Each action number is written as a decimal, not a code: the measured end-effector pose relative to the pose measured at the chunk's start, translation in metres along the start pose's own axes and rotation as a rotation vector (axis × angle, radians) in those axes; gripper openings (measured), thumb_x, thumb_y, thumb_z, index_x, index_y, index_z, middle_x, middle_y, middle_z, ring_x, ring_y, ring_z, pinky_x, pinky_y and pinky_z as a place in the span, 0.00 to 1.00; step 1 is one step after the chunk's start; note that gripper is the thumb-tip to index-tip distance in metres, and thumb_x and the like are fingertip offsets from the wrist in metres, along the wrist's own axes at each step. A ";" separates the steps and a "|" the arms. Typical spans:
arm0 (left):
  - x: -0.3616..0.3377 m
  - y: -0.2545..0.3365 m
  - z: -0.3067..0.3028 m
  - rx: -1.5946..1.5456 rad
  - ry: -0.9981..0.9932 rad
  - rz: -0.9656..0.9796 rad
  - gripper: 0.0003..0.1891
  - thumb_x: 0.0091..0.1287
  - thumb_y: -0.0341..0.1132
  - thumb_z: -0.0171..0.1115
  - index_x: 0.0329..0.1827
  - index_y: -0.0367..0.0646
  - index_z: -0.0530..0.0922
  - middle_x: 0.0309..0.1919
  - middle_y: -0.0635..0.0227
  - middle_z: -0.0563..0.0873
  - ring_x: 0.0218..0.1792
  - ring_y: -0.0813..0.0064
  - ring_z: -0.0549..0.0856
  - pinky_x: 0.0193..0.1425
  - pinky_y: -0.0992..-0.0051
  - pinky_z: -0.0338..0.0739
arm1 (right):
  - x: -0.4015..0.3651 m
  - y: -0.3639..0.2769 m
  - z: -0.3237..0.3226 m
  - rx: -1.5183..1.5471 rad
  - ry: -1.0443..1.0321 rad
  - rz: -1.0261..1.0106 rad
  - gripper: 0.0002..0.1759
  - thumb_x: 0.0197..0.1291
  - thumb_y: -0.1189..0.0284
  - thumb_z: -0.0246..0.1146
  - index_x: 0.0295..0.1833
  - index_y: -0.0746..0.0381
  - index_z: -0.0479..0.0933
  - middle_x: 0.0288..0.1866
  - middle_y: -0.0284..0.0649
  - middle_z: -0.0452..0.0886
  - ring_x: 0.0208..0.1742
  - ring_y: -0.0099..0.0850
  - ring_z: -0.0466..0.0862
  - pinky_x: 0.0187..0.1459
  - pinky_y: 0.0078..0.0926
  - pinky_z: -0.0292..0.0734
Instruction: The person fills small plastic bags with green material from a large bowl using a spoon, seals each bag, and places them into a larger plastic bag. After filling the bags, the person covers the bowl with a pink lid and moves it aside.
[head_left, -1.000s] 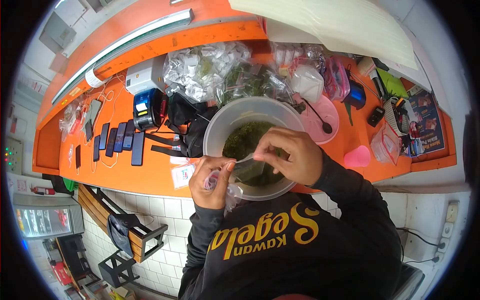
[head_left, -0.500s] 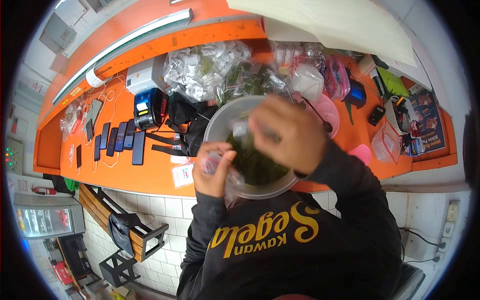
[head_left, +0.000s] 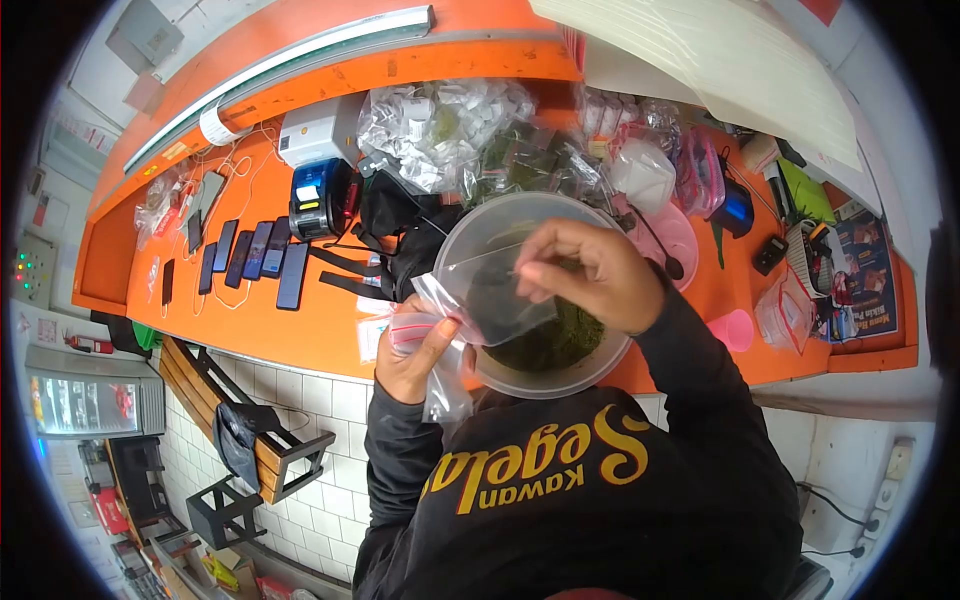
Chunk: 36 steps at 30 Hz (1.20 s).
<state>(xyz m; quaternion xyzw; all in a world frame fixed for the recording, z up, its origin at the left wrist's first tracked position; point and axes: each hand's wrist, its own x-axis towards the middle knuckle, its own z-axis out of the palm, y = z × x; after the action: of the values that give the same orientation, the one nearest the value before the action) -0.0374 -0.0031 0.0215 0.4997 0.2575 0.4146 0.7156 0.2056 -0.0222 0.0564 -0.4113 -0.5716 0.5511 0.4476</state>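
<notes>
My left hand [head_left: 415,358] is closed around a bunch of clear zip-lock bags [head_left: 440,392] with red seal lines. One clear zip-lock bag [head_left: 490,300] stretches flat from it over a round translucent tub [head_left: 452,245]. At that bag's far side, the fingertips of my right hand [head_left: 590,275] are pinched together and appear to hold its edge. Dark green, fine leafy stuff [head_left: 550,340] lies in the tub, partly hidden by the bag and my right hand.
Filled plastic packets [head_left: 440,130] are heaped behind the tub, near green-filled bags [head_left: 520,160]. A black bag [head_left: 395,220], a label printer [head_left: 320,200] and several phones [head_left: 255,255] lie left. A pink basin [head_left: 675,240] and pink scoop [head_left: 733,330] stand right.
My right hand, blurred over the tub before, is now steadier, with its fingertips at the bag. A clear bag now spreads out between my hands. The whole view has shifted slightly.
</notes>
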 end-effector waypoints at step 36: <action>-0.018 0.023 -0.010 0.291 -0.233 0.000 0.22 0.60 0.22 0.67 0.58 0.34 0.74 0.52 0.57 0.81 0.23 0.78 0.84 0.24 0.83 0.79 | -0.001 -0.007 0.037 -0.955 -0.282 -0.710 0.13 0.47 0.70 0.65 0.42 0.58 0.78 0.53 0.30 0.79 0.40 0.28 0.78 0.30 0.23 0.79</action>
<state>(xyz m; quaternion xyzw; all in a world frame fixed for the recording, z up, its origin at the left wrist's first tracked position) -0.0620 -0.0095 0.0383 0.6425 0.2301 0.3121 0.6610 0.1709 -0.0334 0.0634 -0.2741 -0.9115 0.1003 0.2898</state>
